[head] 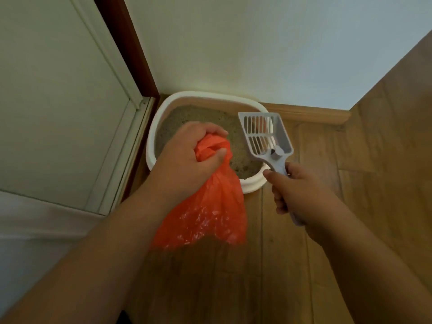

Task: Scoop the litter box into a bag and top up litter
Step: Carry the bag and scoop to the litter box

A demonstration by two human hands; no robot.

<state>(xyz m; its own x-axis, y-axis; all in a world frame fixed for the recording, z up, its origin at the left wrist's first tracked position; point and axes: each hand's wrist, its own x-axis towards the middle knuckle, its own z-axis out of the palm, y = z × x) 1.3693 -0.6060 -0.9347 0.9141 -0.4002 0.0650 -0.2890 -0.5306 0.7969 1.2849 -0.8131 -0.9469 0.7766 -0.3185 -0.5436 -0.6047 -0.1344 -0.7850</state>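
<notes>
Orange bag (210, 206) bunched in left hand (187, 157), above litter box (159, 113).

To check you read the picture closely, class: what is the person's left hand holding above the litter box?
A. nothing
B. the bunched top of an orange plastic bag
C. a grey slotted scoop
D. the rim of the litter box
B: the left hand grips the gathered neck of the orange bag, while the right hand holds the scoop.
</notes>
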